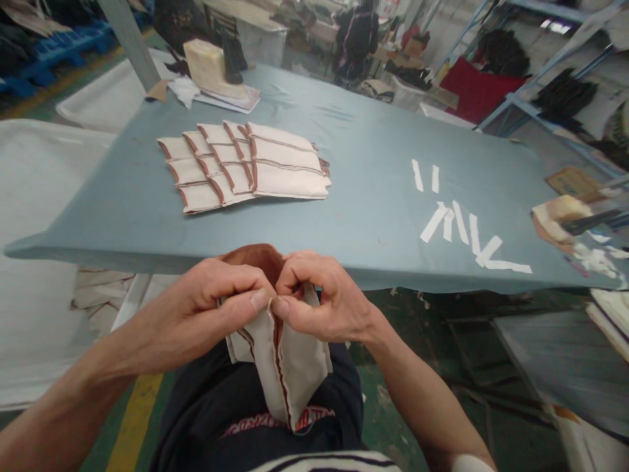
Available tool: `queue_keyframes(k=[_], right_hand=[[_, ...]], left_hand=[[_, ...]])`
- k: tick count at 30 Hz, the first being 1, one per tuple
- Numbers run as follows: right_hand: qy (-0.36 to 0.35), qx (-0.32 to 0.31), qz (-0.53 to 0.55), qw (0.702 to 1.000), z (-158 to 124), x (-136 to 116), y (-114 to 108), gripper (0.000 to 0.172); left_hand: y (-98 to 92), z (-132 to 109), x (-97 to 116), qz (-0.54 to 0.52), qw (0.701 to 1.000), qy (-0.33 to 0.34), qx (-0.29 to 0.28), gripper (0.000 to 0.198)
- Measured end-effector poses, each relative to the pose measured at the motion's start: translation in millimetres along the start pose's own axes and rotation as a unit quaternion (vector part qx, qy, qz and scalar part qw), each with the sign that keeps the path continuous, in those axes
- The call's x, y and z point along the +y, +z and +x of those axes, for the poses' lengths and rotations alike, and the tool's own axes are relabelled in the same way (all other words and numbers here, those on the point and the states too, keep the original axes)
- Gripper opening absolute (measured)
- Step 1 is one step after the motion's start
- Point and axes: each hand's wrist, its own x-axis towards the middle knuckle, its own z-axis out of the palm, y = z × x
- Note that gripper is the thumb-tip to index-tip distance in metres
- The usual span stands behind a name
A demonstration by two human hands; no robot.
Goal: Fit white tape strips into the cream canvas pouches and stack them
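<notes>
A cream fabric piece with brown seam edges and a brown inner side hangs over my lap, just off the table's front edge. My left hand pinches its upper edge beside the middle seam. Right against it, my right hand pinches the same edge from the other side, thumbs almost touching. The fingers hide part of the seam's top. On the table lies an overlapping row of similar cream sewn pieces with brown edges.
The blue-green covered table spans the view. Several white strips lie at its right, near a yellowish block and scraps. Another yellowish block stands on papers at the back left. White bins are at left; a person is behind.
</notes>
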Motion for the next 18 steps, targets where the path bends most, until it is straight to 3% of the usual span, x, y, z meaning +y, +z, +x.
queue_keyframes(k=[5,9,13,18], right_hand=[[0.04,-0.036,0.056,0.997,0.9,-6.4,-2.3,0.034],[0.009,-0.066,0.074,0.995,1.0,-3.4,-6.9,0.029],[-0.034,-0.063,0.001,0.997,-2.0,-3.6,-4.6,0.022],[-0.028,-0.062,-0.068,0.995,-2.0,-3.2,1.6,0.019]], left_hand=[[-6.0,3.4,5.8,-0.05,0.998,0.002,-0.023,0.039],[-9.1,4.6,8.7,-0.042,0.999,-0.007,-0.029,0.032],[-10.9,1.0,5.8,-0.01,0.999,0.008,-0.032,0.028],[-10.1,-0.6,0.4,0.03,0.999,-0.017,-0.04,0.021]])
